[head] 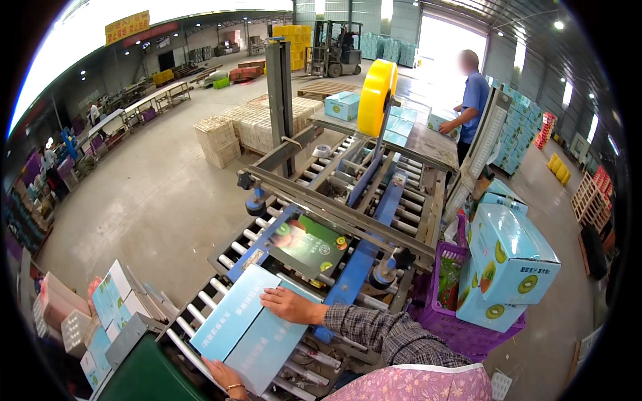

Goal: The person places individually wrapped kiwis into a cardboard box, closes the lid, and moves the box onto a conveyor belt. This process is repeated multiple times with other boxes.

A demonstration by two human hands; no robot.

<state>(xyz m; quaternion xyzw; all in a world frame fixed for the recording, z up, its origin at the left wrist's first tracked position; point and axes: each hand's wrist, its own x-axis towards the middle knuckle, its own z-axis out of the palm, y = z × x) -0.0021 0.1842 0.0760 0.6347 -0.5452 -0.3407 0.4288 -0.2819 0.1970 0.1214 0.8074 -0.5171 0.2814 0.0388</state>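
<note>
A light blue cardboard box (251, 331) with its top flaps folded together lies on the metal roller conveyor (200, 306). My right hand (291, 305) rests flat on its top near the far right edge, fingers slightly spread. My left hand (224, 377) touches the box's near left edge, a thin bracelet at its wrist. Just beyond the box, a dark green printed panel with kiwi pictures (311, 245) sits between two blue guide rails (358, 280) of a carton sealing machine. Above the machine stands a large roll of yellow tape (376, 97).
At right, blue kiwi boxes (516, 250) lean on a purple plastic crate (481, 331). Flattened cartons (118, 293) and a green surface (150, 371) are at left. A co-worker in a blue shirt (474, 97) handles a box beyond the machine. A forklift (336, 50) stands farther back.
</note>
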